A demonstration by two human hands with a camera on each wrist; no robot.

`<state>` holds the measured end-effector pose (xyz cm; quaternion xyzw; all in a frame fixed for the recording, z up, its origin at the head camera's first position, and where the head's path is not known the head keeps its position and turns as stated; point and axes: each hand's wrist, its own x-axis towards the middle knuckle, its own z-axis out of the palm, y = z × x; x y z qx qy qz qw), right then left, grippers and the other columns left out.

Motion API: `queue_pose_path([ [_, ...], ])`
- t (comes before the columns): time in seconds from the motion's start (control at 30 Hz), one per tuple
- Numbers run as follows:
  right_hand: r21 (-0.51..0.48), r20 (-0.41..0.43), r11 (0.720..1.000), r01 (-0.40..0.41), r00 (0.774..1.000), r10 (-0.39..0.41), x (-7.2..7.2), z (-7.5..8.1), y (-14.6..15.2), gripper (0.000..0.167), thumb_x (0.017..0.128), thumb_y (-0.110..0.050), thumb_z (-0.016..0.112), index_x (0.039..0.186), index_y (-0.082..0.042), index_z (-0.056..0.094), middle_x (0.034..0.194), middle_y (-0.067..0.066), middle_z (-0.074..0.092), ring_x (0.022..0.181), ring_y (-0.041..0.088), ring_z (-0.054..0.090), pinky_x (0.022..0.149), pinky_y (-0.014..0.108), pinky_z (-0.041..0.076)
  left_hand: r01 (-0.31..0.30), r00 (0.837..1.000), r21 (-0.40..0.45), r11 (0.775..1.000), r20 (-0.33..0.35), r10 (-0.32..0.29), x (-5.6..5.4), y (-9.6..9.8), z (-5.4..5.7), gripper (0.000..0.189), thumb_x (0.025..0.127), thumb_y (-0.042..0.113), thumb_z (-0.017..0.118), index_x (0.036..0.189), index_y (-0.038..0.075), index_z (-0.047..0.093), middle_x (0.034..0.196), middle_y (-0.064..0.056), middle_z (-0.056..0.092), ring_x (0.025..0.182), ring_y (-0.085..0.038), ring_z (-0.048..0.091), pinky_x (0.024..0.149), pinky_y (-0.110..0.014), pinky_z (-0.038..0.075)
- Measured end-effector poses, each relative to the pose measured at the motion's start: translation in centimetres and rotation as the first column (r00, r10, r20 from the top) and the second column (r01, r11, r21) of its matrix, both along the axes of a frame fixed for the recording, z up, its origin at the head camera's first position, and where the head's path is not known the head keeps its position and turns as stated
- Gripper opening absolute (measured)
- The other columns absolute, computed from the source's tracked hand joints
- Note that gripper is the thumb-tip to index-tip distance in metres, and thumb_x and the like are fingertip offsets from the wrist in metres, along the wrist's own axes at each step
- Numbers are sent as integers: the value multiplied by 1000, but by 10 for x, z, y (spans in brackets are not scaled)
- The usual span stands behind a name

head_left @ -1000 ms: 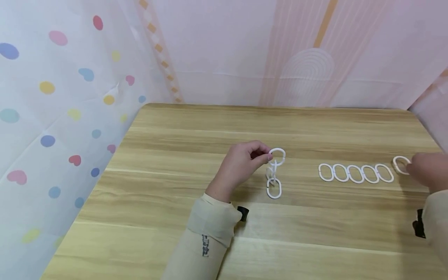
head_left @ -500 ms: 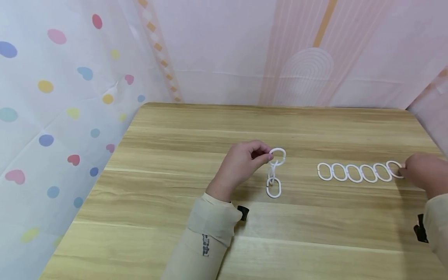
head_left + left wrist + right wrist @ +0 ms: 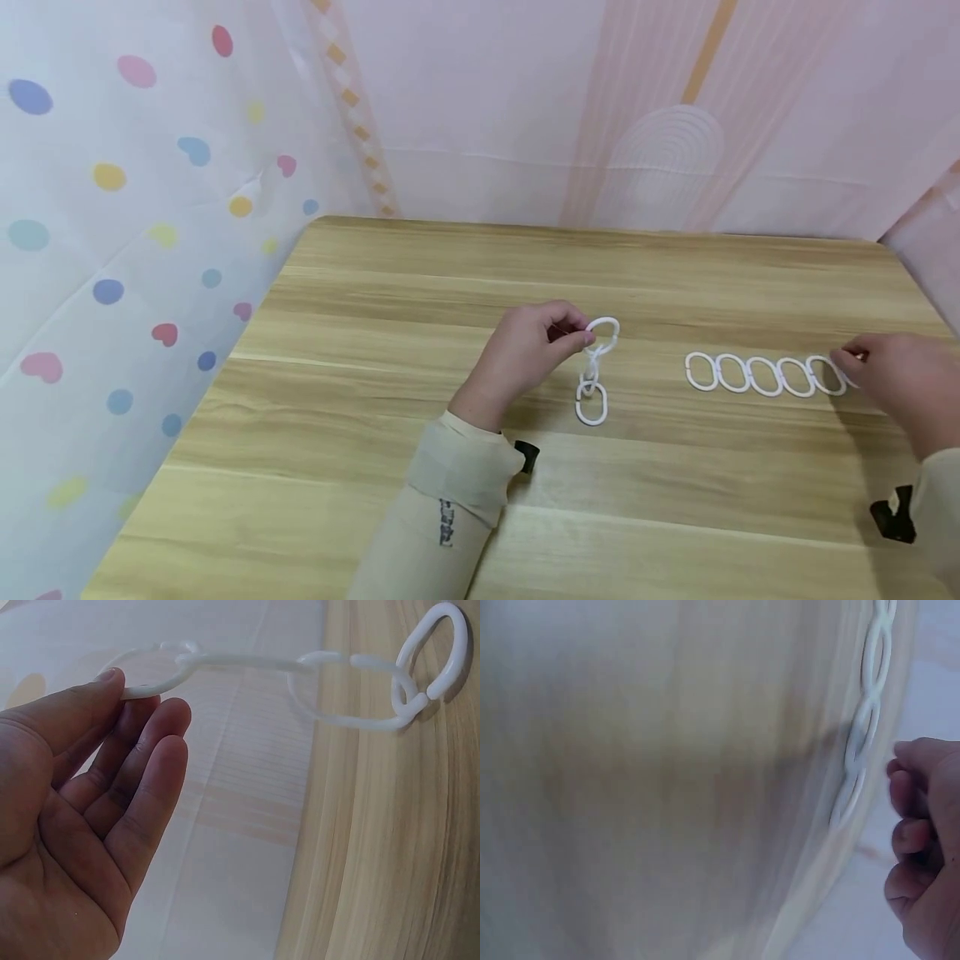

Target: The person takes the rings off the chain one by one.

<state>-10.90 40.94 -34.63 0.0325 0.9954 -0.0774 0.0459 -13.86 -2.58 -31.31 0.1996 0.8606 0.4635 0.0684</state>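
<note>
So your left grip has the end link of the white chain pinched between thumb and fingertips. The rest drops away from there, toward the near side in the head view, four links by my count. The bottom link looks like it's touching the surface.

Thing I'd watch is the angle between the two sets. Your loose row of links runs left to right, off to the right of the chain and well apart from it, while each oval in it points near-far with its far end leaning a bit left.

Your right grip sits over the row's right end, fingers curled, covering most of the last link. Can't tell if you've got hold of it; the right wrist view doesn't show anything between the fingers. That hand's way closer to that end link, but the left-end link is nearer your left hand, so imo which end you pick from decides how far you reach.
</note>
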Motion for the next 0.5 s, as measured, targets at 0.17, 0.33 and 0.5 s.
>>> queue_pose_path([
  [0.17,-109,-157,993,35,986,-52,8,-2,-32,31,99,-27,60,102,1,72,79,12,70,63,21,57,48,33,41,4,1000,5,1000,18,-4,0,2,0,7,94,24,73,97,17,72,90,8,69,80,-6,65,74,-24,52],
  [0.33,-220,-349,975,-24,935,-56,21,0,-73,19,94,-19,68,96,-2,76,70,8,67,56,2,47,46,24,37,17,1000,8,1000,26,-17,0,4,1,8,94,25,73,97,18,71,91,9,68,82,-7,66,75,-25,53],
  [0.5,-326,-550,933,-149,833,-59,25,1,-118,5,83,-8,78,87,-4,78,63,2,63,54,-13,40,47,14,33,9,1000,-4,1000,25,-9,1,3,0,8,93,26,74,95,19,70,91,9,68,82,-8,66,75,-25,53],
])
